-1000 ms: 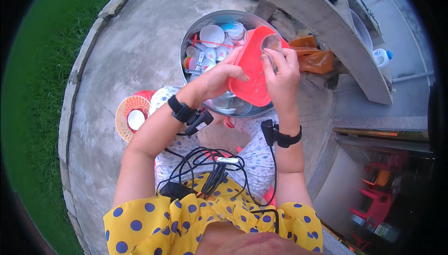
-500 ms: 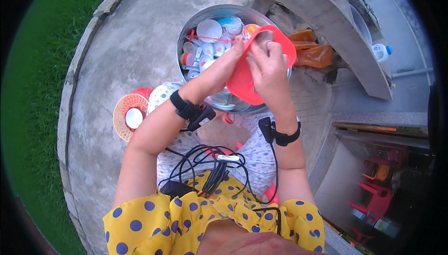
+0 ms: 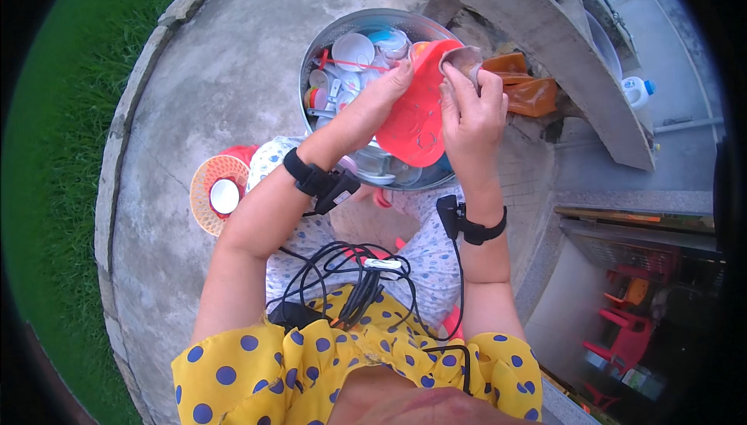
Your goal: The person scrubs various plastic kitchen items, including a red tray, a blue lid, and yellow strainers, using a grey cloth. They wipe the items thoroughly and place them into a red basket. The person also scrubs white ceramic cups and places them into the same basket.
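My left hand [image 3: 377,94] grips the near-left edge of a red plastic tray or lid [image 3: 408,125], held tilted above a wide metal tub [image 3: 317,40]. My right hand [image 3: 475,110] pinches a small greyish, rounded piece [image 3: 461,59], too unclear to name, at the right side of the red plastic. The tub is full of small dishes, among them a white bowl [image 3: 352,50], white handled pieces, a thin red utensil [image 3: 348,62] and colored cups [image 3: 316,98]. Black straps with small devices sit on both forearms, and black cables lie coiled in my lap.
An orange-rimmed basket [image 3: 204,201] with a white cup [image 3: 226,195] sits on the concrete at left, beside grass. To the right are a concrete ledge [image 3: 583,67], brown slabs [image 3: 529,94], a white jug [image 3: 636,92] and a doorway with red chairs [image 3: 622,335].
My left hand has moved slightly up and left. My right hand dipped inward over the red plastic, then drew back right with the greyish piece, as the red plastic tilted.
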Tool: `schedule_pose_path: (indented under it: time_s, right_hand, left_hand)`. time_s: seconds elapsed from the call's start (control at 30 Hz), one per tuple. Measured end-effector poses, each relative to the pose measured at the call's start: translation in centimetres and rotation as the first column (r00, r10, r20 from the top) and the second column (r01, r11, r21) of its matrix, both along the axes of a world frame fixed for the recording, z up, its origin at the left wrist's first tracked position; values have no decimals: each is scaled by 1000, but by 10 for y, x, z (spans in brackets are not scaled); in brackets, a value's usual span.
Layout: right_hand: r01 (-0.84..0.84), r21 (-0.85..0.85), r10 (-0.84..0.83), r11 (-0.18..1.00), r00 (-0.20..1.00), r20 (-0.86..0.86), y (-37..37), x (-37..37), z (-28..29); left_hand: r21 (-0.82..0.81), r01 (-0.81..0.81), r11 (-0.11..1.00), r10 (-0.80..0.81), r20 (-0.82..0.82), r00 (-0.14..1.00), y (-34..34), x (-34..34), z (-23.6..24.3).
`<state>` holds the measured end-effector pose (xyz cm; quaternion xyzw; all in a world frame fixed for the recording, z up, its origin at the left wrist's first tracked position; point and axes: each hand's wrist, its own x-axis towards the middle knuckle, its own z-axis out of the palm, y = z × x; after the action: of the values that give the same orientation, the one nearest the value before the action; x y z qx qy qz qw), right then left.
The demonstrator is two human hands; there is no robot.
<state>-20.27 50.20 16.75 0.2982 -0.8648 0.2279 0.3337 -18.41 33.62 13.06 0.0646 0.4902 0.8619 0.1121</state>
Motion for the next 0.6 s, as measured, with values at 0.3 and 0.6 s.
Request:
schedule_pose_path:
  time_s: [0.3, 0.6]
  right_hand:
    - [239, 228, -238, 944, 971, -32, 14, -6, -1]
    - [251, 366, -280, 896, 960, 27, 8, -1, -9]
  left_hand:
    - [1, 50, 999, -50, 38, 998, -2, 4, 9]
    - [-30, -23, 999, 24, 26, 999, -8, 1, 8]
